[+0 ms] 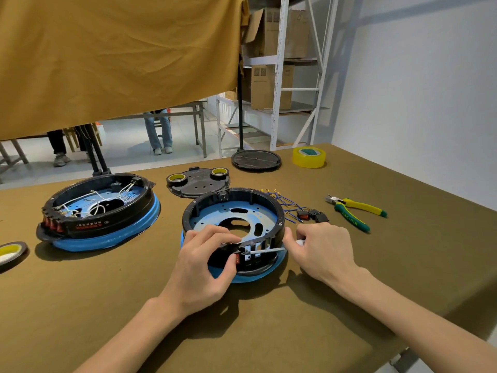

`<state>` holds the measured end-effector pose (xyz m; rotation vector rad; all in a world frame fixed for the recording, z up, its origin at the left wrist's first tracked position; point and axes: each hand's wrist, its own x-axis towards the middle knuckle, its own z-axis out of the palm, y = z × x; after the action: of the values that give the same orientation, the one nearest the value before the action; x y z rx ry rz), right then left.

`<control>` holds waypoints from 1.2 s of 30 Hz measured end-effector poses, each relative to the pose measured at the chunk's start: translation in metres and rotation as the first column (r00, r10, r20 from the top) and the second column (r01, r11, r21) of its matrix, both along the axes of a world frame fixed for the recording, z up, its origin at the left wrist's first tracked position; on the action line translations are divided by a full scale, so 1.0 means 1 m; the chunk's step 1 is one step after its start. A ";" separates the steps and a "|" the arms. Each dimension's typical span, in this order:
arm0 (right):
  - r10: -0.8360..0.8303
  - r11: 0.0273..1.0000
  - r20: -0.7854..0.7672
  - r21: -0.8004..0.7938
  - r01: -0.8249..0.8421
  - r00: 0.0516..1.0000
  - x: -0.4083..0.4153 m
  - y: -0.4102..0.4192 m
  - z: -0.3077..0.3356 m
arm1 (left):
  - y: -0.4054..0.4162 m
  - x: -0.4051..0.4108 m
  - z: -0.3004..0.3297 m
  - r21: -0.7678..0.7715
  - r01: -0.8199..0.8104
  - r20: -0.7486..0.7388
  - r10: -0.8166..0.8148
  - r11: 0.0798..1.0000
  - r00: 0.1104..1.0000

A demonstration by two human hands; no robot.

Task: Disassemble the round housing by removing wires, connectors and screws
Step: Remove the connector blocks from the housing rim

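A round black housing with a blue base plate lies in front of me on the olive table. My left hand pinches a red rocker switch in the housing's near wall, thumb outside and fingers over the rim. My right hand grips a screwdriver whose metal shaft points left into the switch slots. Removed black switches with blue wires lie right of the housing.
A second housing with white wires sits at the left. A black cover carrying two tape rolls lies behind, a round black disc and yellow tape farther back. Yellow-green pliers lie at the right. A tape roll is at the left edge.
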<state>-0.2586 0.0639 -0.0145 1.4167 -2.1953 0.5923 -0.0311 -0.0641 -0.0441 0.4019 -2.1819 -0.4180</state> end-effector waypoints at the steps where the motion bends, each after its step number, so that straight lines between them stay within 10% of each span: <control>1: 0.000 1.000 -0.002 0.003 0.000 1.000 0.001 0.001 0.000 | 0.000 0.000 0.001 -0.004 0.000 0.002 0.000 1.000 1.000; 18: -0.085 0.994 -0.166 0.051 0.095 0.983 0.013 0.016 0.028 | 0.011 -0.005 0.006 -0.004 -0.029 0.093 0.029 1.000 0.995; 28: 0.419 0.879 -0.173 0.325 -0.350 0.891 0.002 0.028 0.019 | 0.015 -0.012 0.007 0.025 -0.063 0.039 0.062 0.998 0.997; 36: 0.415 0.883 -0.193 0.322 -0.343 0.889 0.003 0.028 0.023 | 0.014 -0.012 0.006 0.039 -0.051 0.026 0.050 0.998 0.998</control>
<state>-0.2561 0.0918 0.0084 1.9818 -1.8538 0.2037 -0.0432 -0.0498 -0.0382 0.4849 -2.1855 -0.4309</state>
